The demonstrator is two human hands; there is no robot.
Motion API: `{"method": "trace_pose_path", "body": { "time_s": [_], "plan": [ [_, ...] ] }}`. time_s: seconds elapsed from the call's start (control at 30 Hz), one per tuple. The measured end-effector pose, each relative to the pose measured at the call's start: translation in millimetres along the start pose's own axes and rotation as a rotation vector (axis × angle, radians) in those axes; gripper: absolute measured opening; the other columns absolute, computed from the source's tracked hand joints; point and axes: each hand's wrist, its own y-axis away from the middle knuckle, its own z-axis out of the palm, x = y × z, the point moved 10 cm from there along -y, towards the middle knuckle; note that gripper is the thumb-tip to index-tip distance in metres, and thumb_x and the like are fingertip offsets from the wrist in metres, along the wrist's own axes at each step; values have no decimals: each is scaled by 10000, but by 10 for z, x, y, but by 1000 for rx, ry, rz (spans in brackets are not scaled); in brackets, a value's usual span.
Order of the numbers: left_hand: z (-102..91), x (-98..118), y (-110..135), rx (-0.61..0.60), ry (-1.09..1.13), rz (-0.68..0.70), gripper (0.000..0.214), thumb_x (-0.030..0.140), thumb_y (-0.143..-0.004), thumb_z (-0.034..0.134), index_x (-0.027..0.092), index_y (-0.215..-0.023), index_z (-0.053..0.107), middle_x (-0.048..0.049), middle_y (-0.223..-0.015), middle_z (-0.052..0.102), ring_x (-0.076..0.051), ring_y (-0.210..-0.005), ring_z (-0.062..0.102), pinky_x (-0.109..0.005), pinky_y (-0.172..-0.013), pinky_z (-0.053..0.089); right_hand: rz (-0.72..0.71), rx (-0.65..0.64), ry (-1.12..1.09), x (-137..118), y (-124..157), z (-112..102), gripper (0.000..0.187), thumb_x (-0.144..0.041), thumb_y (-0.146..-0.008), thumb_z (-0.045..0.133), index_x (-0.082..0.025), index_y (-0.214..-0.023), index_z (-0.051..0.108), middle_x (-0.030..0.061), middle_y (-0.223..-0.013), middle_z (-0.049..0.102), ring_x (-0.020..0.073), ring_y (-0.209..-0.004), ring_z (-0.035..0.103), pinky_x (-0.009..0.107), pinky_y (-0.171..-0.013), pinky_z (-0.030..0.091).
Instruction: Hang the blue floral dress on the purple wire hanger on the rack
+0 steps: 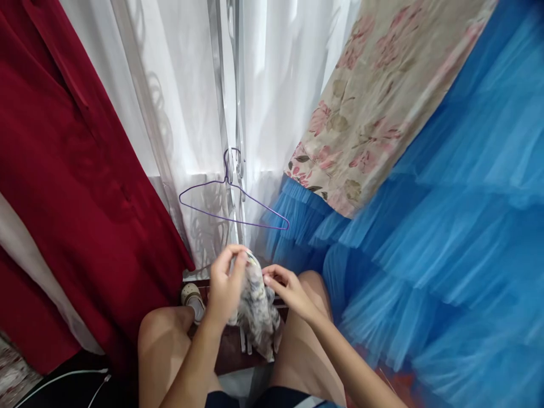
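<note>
Two hands of yours meet near the lower middle of the frame, both closed on one piece of patterned cloth (257, 311). Your left hand (227, 277) pinches its top edge between thumb and finger; your right hand (287, 289) nips the side just below, fingertips together, though blur hides the exact grip. You hold it by the edge, probably so that the opening is spread a little while the rest hangs loose between your bare knees (159, 326).

Above your hands, at the centre of the frame, a purple hanger (226, 180) hangs by its hook from the white rack (232, 113), its bar bare; hung there, it seems placed for easy reach.

No tabletop carries the work: the cloth hangs over a dark reddish floor (232, 354), partly hidden by your legs. A pale shoe (191, 294) shows beside your left knee. White curtain (182, 113) fills the top, red fabric (97, 187) the left, and floral fabric (352, 130) the upper right, over a tiered blue skirt (446, 226). A thin cable (63, 374) crosses the lower left.
</note>
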Motion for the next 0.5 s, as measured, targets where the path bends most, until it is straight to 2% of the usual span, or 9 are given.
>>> {"method": "trace_pose_path", "body": {
  "time_s": [0.07,0.13,0.23,0.27,0.33,0.4,0.43,0.5],
  "plan": [
    [274,153,113,-108,-75,54,170,327,-950,541,197,-958,651,-34,-897,658,-159,-866,614,-248,-802,464,-71,-119,-78,-311,57,224,326,-474,-858,648,-189,-1008,705,47,-945,682,218,-894,590,320,-810,451],
    [431,149,161,-163,-101,62,178,319,-960,522,193,-952,648,-35,-899,660,-161,-868,614,-254,-808,463,-36,-147,-239,-434,111,324,466,-606,-896,532,-190,-1009,709,61,-940,697,244,-916,611,351,-827,468],
    [424,-52,120,-134,-104,-7,195,339,-961,517,189,-954,641,-40,-906,658,-168,-884,608,-261,-813,456,113,-164,-472,-350,195,392,760,-777,-888,287,-159,-1020,709,103,-872,709,263,-863,648,378,-767,495],
    [398,-133,101,-123,-101,-34,200,349,-959,522,188,-954,640,-42,-902,655,-170,-885,606,-264,-815,454,157,-185,-503,-303,231,415,781,-793,-874,296,-146,-1022,708,107,-844,708,257,-829,655,373,-743,500],
    [365,-288,91,-124,-55,-87,205,371,-942,549,184,-941,633,-41,-867,644,-170,-857,603,-264,-800,455,223,-260,-488,-228,317,475,658,-728,-834,520,-133,-1052,698,87,-812,705,237,-784,658,349,-724,503],
    [372,-435,140,-156,62,-154,211,391,-908,598,189,-965,621,-38,-866,641,-170,-843,606,-261,-789,463,241,-291,-453,-204,379,486,544,-519,-734,776,-160,-1129,667,51,-853,706,222,-815,658,333,-760,508],
    [391,-516,194,-186,132,-203,233,406,-895,615,197,-998,616,-41,-894,647,-173,-858,610,-261,-793,467,247,-285,-442,-201,394,472,564,-419,-689,837,-186,-1166,646,39,-894,708,222,-846,660,334,-789,511],
    [442,-683,370,-273,249,-326,316,464,-889,606,207,-1072,617,-60,-970,664,-191,-903,622,-270,-804,477,267,-222,-418,-190,386,380,539,-348,-673,850,-218,-1154,643,33,-935,708,227,-866,663,346,-816,519]
  ]
}}
